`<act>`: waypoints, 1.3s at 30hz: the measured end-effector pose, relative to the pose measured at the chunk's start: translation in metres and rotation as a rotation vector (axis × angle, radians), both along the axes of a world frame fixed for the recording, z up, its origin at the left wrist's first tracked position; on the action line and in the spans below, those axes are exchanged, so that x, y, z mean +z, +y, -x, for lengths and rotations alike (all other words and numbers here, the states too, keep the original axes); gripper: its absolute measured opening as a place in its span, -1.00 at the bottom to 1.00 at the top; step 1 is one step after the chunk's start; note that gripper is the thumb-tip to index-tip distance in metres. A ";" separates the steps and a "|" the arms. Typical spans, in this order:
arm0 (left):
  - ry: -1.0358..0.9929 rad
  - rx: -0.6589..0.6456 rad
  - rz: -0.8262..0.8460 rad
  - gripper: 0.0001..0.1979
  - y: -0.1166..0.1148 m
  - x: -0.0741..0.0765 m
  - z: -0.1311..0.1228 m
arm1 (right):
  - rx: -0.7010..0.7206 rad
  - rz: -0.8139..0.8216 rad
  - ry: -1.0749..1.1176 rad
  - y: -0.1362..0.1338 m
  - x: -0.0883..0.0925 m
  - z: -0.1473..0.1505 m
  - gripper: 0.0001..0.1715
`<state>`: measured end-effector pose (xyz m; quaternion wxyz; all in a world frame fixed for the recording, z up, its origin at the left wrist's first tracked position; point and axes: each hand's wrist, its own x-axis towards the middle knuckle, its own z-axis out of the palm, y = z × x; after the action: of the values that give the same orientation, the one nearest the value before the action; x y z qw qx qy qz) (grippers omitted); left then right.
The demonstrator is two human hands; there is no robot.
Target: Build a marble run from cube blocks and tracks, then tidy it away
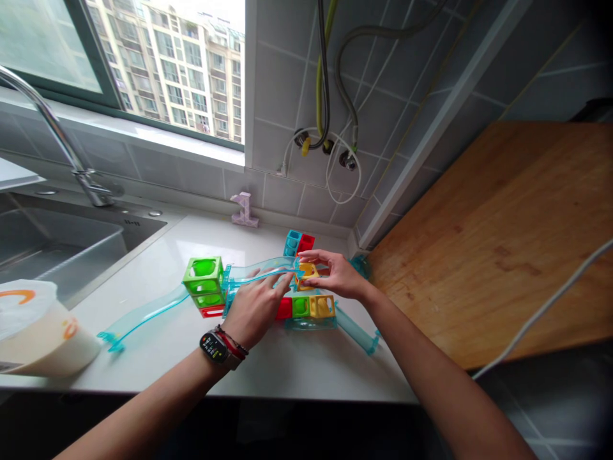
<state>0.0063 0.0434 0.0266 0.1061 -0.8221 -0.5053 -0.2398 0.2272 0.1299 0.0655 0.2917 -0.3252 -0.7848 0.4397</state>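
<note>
Our counter point(301, 367) is carrying green blocks point(205, 276); right of them, our right fingers point(320, 257) are pinching a yellow block point(307, 276), likely light, stiff, best gripped sideways; left fingers point(269, 282) are touching the track point(256, 269), hold unclear.

Two hands point(256, 303) point(339, 276), one smartwatch point(214, 346) and one faucet point(90, 182) are seen; at least three green blocks point(204, 267), two yellow blocks point(323, 306) and three blue tracks point(148, 309) are counted.

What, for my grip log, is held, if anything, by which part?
Right hand: seemingly the farther yellow block, by its sides. Left hand: at the upper blue track; hold unclear.
</note>
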 end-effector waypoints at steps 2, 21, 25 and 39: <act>-0.017 -0.016 0.006 -0.57 0.000 0.001 -0.001 | 0.000 0.000 0.006 0.000 0.001 0.001 -0.25; -0.439 -0.326 -0.137 -0.49 -0.096 -0.017 0.047 | -0.035 0.037 0.027 -0.002 -0.016 -0.007 -0.24; -0.475 -0.153 -0.235 -0.46 -0.110 0.001 0.069 | -0.045 0.049 0.030 -0.005 -0.020 -0.007 -0.23; -1.080 -0.033 0.302 -0.14 -0.029 0.002 0.124 | -0.054 -0.004 -0.044 -0.008 -0.022 -0.004 -0.24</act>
<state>-0.1174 0.0141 0.0289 -0.2901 -0.5965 -0.5039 -0.5533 0.2310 0.1214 0.0439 0.2868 -0.3551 -0.7828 0.4230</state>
